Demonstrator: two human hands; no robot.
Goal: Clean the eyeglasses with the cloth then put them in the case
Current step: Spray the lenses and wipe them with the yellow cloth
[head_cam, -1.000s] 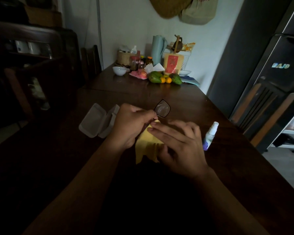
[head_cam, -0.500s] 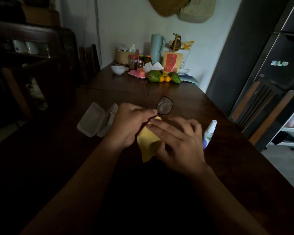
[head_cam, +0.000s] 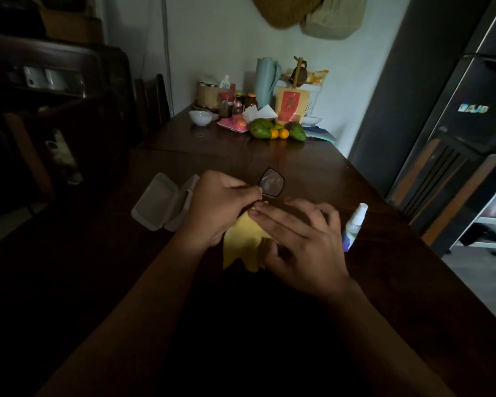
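My left hand pinches the dark-framed eyeglasses at the frame, and one lens sticks up clear above my fingers. My right hand holds the yellow cloth, with thumb under it and fingers laid over the part of the glasses I cannot see. The cloth hangs down between both hands. The clear eyeglass case lies open on the dark wooden table, just left of my left hand.
A small spray bottle stands right of my right hand. At the table's far end sit a white bowl, fruit, jars and a jug. A chair and dark fridge stand to the right.
The glasses and both hands shifted slightly; the visible lens tilted a little to the right while my right fingers kept rubbing the cloth on the hidden lens.
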